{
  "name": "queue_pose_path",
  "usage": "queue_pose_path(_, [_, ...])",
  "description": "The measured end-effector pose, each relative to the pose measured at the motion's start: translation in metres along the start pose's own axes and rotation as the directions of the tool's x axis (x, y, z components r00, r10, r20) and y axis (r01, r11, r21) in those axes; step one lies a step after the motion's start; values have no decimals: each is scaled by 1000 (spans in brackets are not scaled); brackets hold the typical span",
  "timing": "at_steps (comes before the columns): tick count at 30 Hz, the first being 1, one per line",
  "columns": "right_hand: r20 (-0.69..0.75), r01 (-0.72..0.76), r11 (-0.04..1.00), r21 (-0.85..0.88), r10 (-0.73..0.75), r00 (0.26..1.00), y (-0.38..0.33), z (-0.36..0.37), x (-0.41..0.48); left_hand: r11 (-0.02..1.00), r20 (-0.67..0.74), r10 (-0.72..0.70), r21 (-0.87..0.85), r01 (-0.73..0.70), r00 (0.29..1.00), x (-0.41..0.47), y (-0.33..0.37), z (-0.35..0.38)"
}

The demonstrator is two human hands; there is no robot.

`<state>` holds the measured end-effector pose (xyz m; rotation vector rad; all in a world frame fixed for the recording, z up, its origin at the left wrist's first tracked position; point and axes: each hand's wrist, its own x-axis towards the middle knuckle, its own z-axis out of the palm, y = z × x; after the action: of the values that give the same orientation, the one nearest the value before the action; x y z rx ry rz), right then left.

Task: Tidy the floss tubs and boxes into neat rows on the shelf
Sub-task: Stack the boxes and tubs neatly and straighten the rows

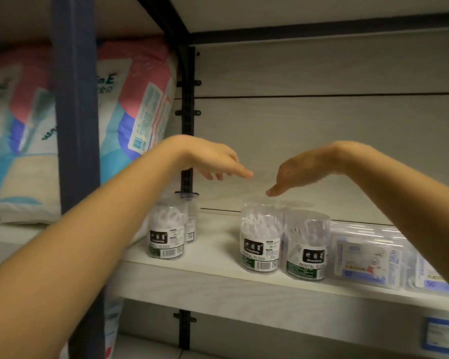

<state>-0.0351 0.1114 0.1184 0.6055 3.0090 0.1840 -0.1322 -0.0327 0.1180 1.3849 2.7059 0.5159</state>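
Note:
Clear dental floss jars stand on a pale wooden shelf (213, 265). One jar (167, 233) is at the left, with a second jar (191, 224) partly hidden behind it. Two more jars (261, 244) (307, 250) stand side by side in the middle. My left hand (215, 161) hovers above the shelf with fingers straight and pointing right, holding nothing. My right hand (296, 172) hangs over the middle jar, fingers straight and angled down to the left, a little above its lid and not touching it.
Flat clear packs of floss picks (368, 257) lie to the right of the jars. A black slotted upright (188, 125) runs down the back panel. Large soft packages (140, 99) fill the neighbouring bay at left. A blue price tag (443, 335) sits on the shelf front.

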Motion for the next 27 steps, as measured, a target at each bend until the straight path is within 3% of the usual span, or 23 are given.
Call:
queue_pose_path(4, [-156, 193, 981, 23, -188, 970, -43, -14, -7, 999, -141, -48, 2, 49, 989, -45, -43, -24])
queue_pose_path(10, [-80, 316, 948, 50, -311, 947, -113, -12, 23, 972, 30, -52, 232, 43, 998, -72, -70, -18])
queue_pose_path(17, [96, 261, 936, 235, -289, 952, -127, -6, 39, 925, 155, 25, 372, -82, 988, -56, -71, -12])
queue_pose_path(27, [-25, 217, 895, 390, -225, 974, -136, 14, 55, 853, 250, 87, 481, -202, 964, -62, -82, -11])
